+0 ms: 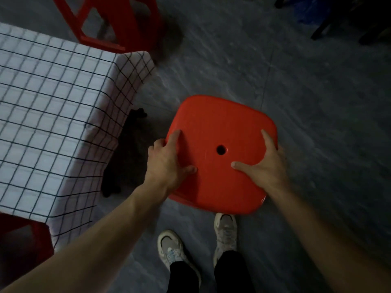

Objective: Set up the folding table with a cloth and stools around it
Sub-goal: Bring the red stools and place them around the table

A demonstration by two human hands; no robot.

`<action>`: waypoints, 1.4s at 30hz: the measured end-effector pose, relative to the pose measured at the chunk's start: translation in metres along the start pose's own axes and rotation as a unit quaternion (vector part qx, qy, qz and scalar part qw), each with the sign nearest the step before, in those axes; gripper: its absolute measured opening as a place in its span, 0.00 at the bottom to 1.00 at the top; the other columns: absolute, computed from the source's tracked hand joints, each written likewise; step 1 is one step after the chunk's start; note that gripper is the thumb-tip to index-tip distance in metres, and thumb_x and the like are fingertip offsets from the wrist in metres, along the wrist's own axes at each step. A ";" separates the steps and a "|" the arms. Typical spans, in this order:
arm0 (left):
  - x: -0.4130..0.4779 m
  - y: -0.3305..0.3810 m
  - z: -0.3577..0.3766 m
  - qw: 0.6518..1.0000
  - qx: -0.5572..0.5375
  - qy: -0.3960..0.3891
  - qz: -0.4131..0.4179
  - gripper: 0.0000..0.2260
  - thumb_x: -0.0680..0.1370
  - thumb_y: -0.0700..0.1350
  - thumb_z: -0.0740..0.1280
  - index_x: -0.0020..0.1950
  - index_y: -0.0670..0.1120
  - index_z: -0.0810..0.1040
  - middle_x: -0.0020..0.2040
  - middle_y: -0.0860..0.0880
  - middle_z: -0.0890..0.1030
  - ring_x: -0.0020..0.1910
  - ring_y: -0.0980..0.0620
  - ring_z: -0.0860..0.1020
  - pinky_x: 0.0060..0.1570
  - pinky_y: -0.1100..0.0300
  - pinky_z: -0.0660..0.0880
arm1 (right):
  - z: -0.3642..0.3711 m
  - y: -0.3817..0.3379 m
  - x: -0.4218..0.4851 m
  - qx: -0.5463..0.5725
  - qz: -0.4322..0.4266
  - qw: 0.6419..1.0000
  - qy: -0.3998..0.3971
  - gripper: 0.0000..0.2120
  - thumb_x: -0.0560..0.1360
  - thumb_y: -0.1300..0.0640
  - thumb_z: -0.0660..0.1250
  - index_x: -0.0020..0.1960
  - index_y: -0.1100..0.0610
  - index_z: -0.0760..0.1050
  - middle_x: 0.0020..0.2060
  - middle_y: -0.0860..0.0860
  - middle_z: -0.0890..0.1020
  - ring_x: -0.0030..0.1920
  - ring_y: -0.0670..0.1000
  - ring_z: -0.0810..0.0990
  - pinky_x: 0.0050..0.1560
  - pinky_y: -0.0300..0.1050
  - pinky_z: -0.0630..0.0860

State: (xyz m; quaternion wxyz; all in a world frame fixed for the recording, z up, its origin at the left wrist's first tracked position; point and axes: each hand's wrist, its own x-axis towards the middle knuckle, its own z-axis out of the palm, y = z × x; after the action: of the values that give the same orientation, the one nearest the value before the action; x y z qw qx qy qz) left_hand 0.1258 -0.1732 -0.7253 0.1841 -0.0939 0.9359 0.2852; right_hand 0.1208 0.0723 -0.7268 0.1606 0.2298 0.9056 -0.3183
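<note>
We look down on a grey stone-patterned floor [296, 102] that fills most of the view. At the left stands the worktop, covered by a white cloth [53, 102] with a dark grid pattern. The cloth hangs down over the near corner and the right side.

A red stool [222, 123] sits just right of the worktop's draped edge and apart from it, with its square seat facing up at us. We cannot tell whether its legs touch the floor. A second stool [127, 22], also red, stands beyond the worktop's far corner. A third stool [23, 240] shows at the lower left, partly under the hanging cloth.

Our left hand [167, 159] grips the seat's left edge. The thumb and forefinger lie spread on top, and the other fingers curl over the rim. Our right hand [264, 163] holds the right edge in the same way, thumb stretched inward across the seat.

Below the seat we see two pale shoes [171, 248] and dark trouser legs. A dark shape [127, 149] lies in shadow beside the cloth, too dim to identify. A small round hole [221, 149] marks the seat's middle.
</note>
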 end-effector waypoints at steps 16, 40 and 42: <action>0.001 0.035 -0.001 0.997 0.037 -0.043 -0.050 0.49 0.67 0.52 0.78 0.77 0.58 0.49 0.70 0.42 0.63 0.67 0.42 0.65 0.59 0.45 0.72 | -0.024 -0.047 0.025 -0.255 -0.081 0.961 -0.073 0.69 0.55 0.41 0.83 0.78 0.41 0.36 0.77 0.58 0.36 0.78 0.62 0.41 0.75 0.66 0.53; -0.048 0.061 0.052 0.955 -0.020 0.185 -0.229 0.28 0.75 0.51 0.71 0.74 0.56 0.67 0.78 0.49 0.60 0.74 0.46 0.58 0.64 0.46 0.71 | -0.016 -0.093 0.081 -0.408 -0.290 0.842 -0.203 0.66 0.57 0.33 0.78 0.73 0.32 0.29 0.77 0.59 0.41 0.76 0.65 0.50 0.70 0.73 0.56; -0.047 0.061 0.055 0.951 -0.027 0.195 -0.237 0.28 0.75 0.51 0.71 0.74 0.57 0.67 0.78 0.50 0.60 0.73 0.46 0.58 0.64 0.47 0.71 | -0.016 -0.093 0.082 -0.407 -0.295 0.841 -0.202 0.66 0.57 0.32 0.78 0.73 0.32 0.29 0.78 0.59 0.41 0.76 0.65 0.51 0.69 0.73 0.57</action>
State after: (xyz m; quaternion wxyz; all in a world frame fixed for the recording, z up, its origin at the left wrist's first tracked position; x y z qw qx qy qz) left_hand 0.1678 -0.0884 -0.7178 0.0578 -0.3714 0.8963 0.2350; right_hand 0.0010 0.0440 -0.7042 0.3181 -0.2033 0.9260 0.0069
